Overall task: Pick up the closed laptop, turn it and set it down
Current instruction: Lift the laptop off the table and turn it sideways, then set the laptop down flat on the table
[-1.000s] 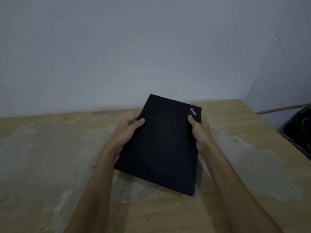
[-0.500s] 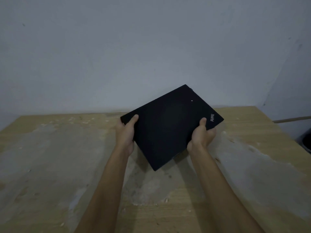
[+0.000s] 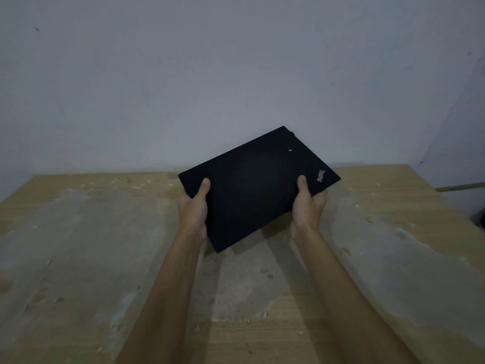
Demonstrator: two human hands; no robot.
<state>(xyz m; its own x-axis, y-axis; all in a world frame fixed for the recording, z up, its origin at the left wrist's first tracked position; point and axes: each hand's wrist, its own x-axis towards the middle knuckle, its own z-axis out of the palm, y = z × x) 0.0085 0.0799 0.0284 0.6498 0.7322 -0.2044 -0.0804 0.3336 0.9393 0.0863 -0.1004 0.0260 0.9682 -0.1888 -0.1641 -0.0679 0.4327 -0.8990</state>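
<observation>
The closed black laptop [image 3: 256, 186] hangs in the air above the wooden table [image 3: 78, 245], tilted, lid toward me, with its logo corner at the right. My left hand [image 3: 194, 211] grips its left edge, thumb on the lid. My right hand [image 3: 308, 203] holds the lower right edge near the logo, thumb on top. The fingers of both hands are hidden under the laptop. Its lowest corner points down toward the table between my wrists.
The table top is worn, with grey patches and pale chips. A plain wall [image 3: 210, 74] stands close behind the table's far edge. A dark object [image 3: 480, 219] sits off the table at the right edge of view.
From lying nearly lengthwise in my hands close to the table, the laptop has been lifted and turned clockwise. Since half a second ago its pose has hardly altered.
</observation>
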